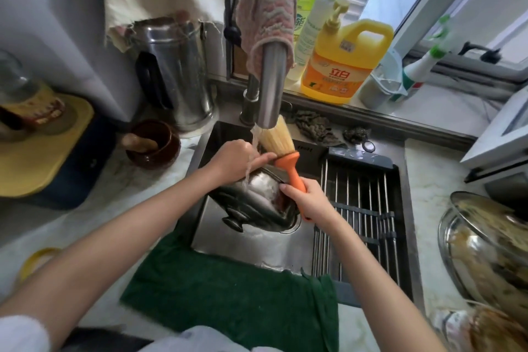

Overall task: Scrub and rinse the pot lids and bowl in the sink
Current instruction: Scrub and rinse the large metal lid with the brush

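A steel pot lid (254,203) with a dark knob is tilted on edge over the sink (243,248), knob side toward me. My left hand (237,158) grips its upper rim, under the water that runs from the tap (270,86). My right hand (310,198) holds the orange handle of a dish brush (281,146), whose pale bristles point up beside the tap. The brush head is off the lid.
A wire drying rack (363,208) fills the sink's right half. A green towel (228,294) drapes the front edge. Detergent bottles (343,63) stand on the sill. A steel kettle (174,71) and brown bowl (154,144) sit left, a large glass lid (485,248) right.
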